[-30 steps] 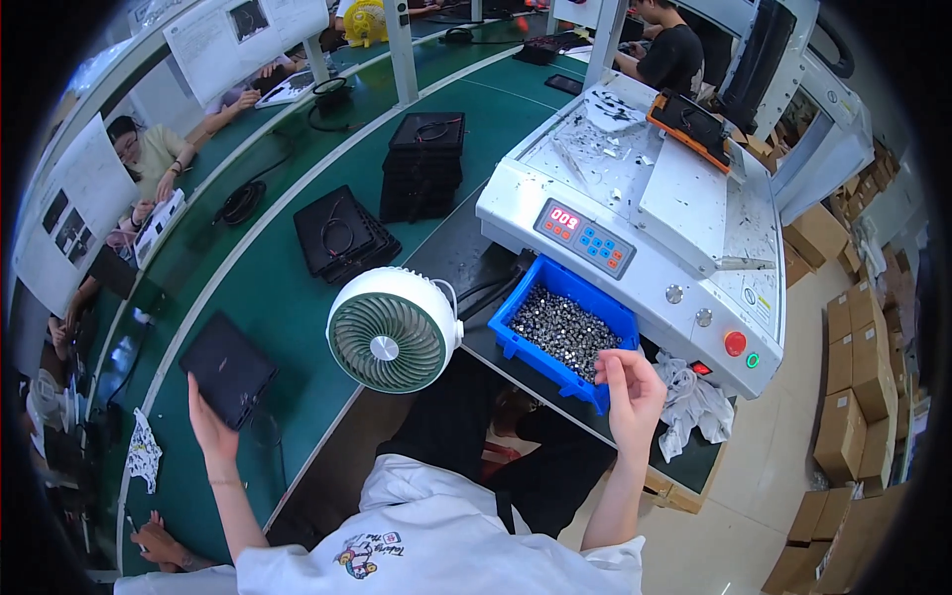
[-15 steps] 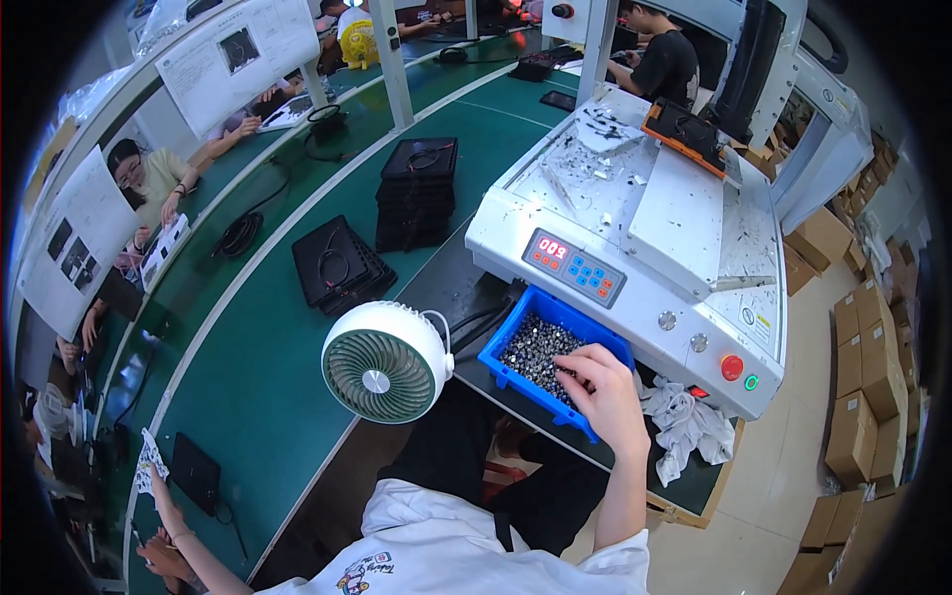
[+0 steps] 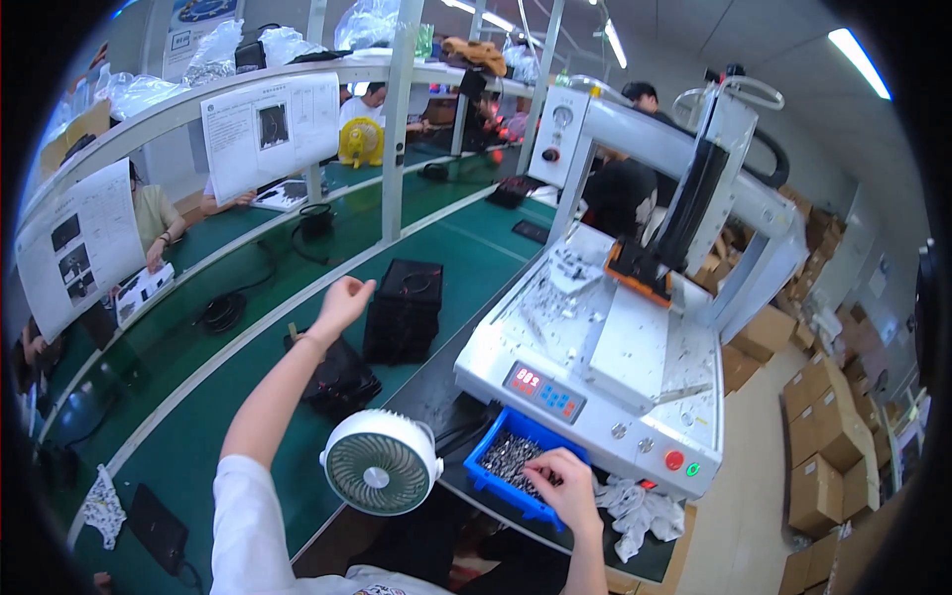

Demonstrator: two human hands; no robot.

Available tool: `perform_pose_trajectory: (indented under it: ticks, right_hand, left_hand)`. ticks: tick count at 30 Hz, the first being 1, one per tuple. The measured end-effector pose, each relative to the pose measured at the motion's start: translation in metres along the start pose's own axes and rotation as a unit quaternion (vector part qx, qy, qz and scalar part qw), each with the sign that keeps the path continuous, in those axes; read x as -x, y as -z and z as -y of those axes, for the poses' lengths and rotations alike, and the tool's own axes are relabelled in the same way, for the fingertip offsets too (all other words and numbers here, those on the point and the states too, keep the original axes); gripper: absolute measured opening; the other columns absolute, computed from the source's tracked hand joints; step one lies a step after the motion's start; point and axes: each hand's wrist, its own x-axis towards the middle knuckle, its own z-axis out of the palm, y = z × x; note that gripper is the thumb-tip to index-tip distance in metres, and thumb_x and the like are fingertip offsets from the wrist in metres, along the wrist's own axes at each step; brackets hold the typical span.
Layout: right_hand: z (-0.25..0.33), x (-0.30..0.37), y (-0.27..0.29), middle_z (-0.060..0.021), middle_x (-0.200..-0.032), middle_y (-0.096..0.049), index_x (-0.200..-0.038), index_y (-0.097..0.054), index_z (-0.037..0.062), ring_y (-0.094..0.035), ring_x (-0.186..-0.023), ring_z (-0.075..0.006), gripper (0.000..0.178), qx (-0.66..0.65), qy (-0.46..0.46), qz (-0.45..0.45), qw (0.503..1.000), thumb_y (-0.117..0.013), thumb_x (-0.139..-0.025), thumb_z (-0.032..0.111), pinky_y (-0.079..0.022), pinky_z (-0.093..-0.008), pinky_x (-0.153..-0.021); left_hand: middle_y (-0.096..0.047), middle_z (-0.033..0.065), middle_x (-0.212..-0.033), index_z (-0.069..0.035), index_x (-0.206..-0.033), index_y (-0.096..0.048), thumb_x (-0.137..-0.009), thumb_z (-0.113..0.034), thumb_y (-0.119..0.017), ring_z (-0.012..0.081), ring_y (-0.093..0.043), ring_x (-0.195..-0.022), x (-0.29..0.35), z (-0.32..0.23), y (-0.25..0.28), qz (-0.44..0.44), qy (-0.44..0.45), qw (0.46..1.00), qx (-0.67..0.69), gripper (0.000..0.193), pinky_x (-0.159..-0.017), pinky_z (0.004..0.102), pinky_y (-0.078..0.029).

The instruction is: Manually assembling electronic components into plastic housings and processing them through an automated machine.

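Observation:
My right hand is at the blue bin, its fingertips pinched just over a heap of small dark metal parts. Whether a part sits between them is hidden. Stretched forward, my left hand has its fingers curled together beside a tall stack of flat black devices with cables. Anything in that hand is too small or hidden to make out. Below it, partly covered by my forearm, lies a lower black stack.
A white fan stands near me, left of the bin. Behind the bin is a white benchtop machine with an upright arm. A crumpled white cloth lies right of it. Another black device and a patterned cloth rest at lower left.
My left hand has left the patterned cloth at lower left and swung forward to the black stacks. My right hand stays at the bin. The view has tilted up.

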Motion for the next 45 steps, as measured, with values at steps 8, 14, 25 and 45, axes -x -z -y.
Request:
perform_pose_trajectory:
  ticks: [8,14,25,45]
  right_hand:
    - [-0.008,0.008,0.000,-0.0048,-0.081,-0.064,-0.088,-0.071,0.0022,-0.057,-0.065,-0.0111,0.010,0.025,-0.043,-0.018,0.999,-0.075,-0.079,0.005,-0.046,-0.0234,-0.058]
    - [-0.017,0.010,0.002,-0.0056,-0.089,-0.064,-0.092,-0.067,0.0015,-0.060,-0.068,-0.0111,0.011,-0.036,-0.046,-0.054,0.997,-0.071,-0.082,0.001,-0.048,-0.0237,-0.062]
    - [0.062,-0.008,0.012,-0.0182,-0.093,-0.063,-0.092,-0.061,-0.0061,-0.066,-0.081,-0.0233,0.015,-0.214,0.130,-0.126,0.960,-0.061,-0.081,-0.016,-0.057,-0.0321,-0.074]
    - [0.102,0.003,0.007,0.0024,-0.078,-0.058,-0.084,-0.074,0.0123,-0.055,-0.069,-0.0149,0.021,0.142,0.158,-0.029,0.977,-0.083,-0.065,0.012,-0.038,-0.0298,-0.063]
  left_hand:
    - [-0.069,0.0222,-0.081,0.006,-0.072,-0.069,-0.065,-0.033,-0.082,0.0320,-0.069,-0.077,-0.040,-0.010,-0.051,-0.044,0.119,0.992,-0.023,0.042,-0.074,0.0368,-0.053]
    - [-0.065,0.0126,-0.097,0.005,-0.104,-0.059,-0.095,-0.012,-0.055,0.0255,-0.063,-0.096,0.000,-0.043,-0.001,0.144,0.192,0.821,0.519,0.019,-0.089,0.0397,-0.053]
    - [-0.059,0.0104,-0.113,-0.005,-0.138,-0.035,-0.082,0.009,-0.057,0.0189,-0.064,-0.097,0.196,-0.171,0.052,0.257,0.158,0.686,0.662,0.063,-0.082,0.0336,-0.057]
    - [-0.057,0.0096,-0.116,-0.004,-0.130,-0.029,-0.088,0.007,-0.059,0.0118,-0.058,-0.103,0.277,-0.181,-0.021,0.317,0.110,0.765,0.549,0.054,-0.085,0.0264,-0.051]
